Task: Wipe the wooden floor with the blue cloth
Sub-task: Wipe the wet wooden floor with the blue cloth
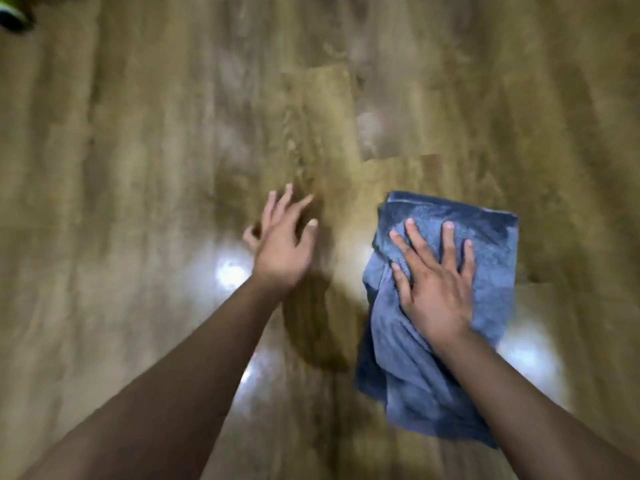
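A blue cloth lies crumpled on the wooden floor, right of centre. My right hand presses flat on the cloth with its fingers spread. My left hand hovers just over the bare floor to the left of the cloth, fingers spread and loose, holding nothing. Whether it touches the boards I cannot tell. The picture is blurred by motion.
Brown wood-grain boards fill the view, with bright light reflections near my left wrist and beside my right forearm. A dark and green object shows at the top left corner.
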{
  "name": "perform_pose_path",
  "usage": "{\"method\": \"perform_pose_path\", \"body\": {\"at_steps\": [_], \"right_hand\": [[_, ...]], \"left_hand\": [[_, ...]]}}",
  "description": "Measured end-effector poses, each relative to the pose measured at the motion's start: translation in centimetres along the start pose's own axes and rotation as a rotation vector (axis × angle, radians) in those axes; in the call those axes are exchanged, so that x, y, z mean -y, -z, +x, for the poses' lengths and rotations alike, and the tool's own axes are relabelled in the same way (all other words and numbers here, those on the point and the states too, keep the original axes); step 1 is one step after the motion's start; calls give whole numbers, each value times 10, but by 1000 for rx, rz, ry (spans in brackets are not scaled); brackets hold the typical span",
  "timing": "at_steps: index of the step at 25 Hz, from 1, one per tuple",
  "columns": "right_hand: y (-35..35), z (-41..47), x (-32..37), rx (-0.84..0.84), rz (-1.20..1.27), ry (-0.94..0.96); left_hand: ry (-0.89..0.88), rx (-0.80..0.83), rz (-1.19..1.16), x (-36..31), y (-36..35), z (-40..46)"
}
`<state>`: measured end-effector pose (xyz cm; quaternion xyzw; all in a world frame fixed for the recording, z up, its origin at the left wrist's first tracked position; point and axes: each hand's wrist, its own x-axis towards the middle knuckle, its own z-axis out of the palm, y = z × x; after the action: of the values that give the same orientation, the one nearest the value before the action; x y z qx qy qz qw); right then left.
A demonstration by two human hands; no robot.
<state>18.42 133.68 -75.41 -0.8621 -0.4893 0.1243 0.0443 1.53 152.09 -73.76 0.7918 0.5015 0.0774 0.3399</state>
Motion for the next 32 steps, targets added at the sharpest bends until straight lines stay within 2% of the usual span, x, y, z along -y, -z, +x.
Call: {"method": "perform_pose_path", "body": {"at_steps": [1,3,5,7,9,11,15,20,32], "right_hand": [[-6,-9,26,-4,4,44],[-22,-22,88,-1,-5,165],[-38,-31,159,28,-9,291],[-56,-37,231,52,-12,386],[-72,-40,298,57,-14,444],[-88,-35,357,34,-64,503],[-101,-19,412,20,-100,561],[-101,-19,405,-55,-83,587],[-98,-20,407,24,-32,598]], "left_hand": [[100,-70,72,50,31,-30],[427,-143,168,143,97,-76],[765,-127,226,213,157,-109],[917,-17,223,265,200,-132],[890,73,219,300,217,-146],[846,96,168,319,218,-144],[817,96,83,325,215,-138],[814,189,44,318,222,-136],[778,91,49,319,215,-143]]}}
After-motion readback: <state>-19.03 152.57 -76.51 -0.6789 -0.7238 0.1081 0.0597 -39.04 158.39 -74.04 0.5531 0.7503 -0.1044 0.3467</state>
